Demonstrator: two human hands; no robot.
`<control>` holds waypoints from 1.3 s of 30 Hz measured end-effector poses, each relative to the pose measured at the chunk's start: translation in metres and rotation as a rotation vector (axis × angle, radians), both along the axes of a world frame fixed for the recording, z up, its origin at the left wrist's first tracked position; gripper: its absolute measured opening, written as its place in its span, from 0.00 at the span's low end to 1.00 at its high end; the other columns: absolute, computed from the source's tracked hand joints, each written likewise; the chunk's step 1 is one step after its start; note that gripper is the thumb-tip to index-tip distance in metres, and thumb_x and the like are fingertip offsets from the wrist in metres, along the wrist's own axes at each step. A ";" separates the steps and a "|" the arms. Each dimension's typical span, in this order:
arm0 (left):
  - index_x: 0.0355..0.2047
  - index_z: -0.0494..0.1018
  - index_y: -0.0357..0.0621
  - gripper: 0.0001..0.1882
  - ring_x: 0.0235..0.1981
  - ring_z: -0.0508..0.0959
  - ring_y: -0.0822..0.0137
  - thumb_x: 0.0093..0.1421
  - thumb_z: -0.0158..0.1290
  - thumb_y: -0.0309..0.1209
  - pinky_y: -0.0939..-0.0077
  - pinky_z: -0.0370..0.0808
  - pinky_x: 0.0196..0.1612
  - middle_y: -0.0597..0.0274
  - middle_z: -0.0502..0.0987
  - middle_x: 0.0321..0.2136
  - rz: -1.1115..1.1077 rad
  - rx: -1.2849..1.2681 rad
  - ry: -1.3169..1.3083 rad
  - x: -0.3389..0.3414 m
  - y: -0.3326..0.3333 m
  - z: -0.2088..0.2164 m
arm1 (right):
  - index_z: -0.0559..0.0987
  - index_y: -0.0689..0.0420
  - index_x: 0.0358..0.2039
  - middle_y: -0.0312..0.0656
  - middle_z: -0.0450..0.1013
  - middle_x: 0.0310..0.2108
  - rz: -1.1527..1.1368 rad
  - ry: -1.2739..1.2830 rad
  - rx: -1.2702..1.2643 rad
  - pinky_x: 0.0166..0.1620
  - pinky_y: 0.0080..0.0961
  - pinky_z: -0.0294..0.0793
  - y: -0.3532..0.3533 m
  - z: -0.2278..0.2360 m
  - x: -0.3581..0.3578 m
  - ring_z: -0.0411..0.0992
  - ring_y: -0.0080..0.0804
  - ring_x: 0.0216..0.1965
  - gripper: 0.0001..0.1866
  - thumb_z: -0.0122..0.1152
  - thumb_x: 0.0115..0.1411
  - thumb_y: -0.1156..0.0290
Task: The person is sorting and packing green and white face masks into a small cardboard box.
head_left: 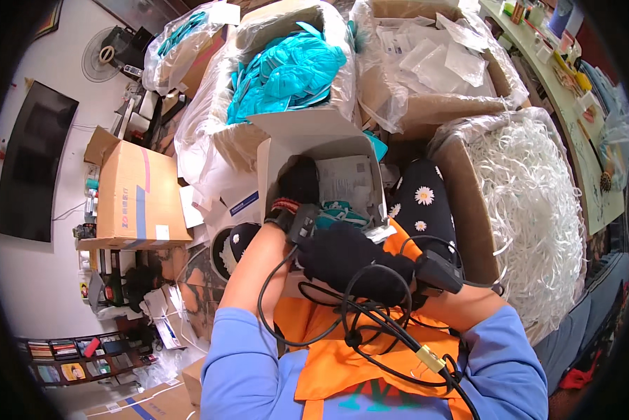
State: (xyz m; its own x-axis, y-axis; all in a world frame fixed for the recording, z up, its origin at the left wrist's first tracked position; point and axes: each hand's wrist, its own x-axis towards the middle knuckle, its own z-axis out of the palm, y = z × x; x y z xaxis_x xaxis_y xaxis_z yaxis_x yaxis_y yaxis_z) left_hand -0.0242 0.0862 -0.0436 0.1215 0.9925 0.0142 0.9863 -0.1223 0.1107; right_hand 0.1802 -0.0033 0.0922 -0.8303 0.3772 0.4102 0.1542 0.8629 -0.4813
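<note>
Both hands (348,255), grip unclear, at a white box (307,124), black cables (393,329) over the right, teal pile (286,73) beyond.

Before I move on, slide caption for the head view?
Black-gloved left hand inside an open white cardboard box, black-gloved right hand near its edge, piled teal fabric beyond.

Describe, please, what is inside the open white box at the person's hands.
Inside the white box are pale packaging, something teal and the left hand. The right hand partly covers the near end, and whatever lies beneath the packaging is hidden.
</note>
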 end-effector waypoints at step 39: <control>0.34 0.77 0.42 0.12 0.33 0.79 0.53 0.48 0.63 0.29 0.67 0.75 0.38 0.53 0.79 0.30 -0.055 0.136 -0.686 -0.020 -0.025 0.107 | 0.79 0.54 0.43 0.41 0.78 0.36 -0.158 0.308 -0.495 0.42 0.28 0.75 0.195 0.029 -0.047 0.78 0.32 0.39 0.15 0.66 0.55 0.66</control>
State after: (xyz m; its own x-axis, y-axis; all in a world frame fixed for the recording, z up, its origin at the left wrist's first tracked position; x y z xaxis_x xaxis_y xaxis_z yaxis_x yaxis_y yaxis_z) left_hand -0.0440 0.0612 0.0633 0.0907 0.9691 0.2293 0.6913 -0.2270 0.6860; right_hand 0.1335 0.1916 0.1209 -0.6194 0.6939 0.3672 0.0524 0.5032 -0.8626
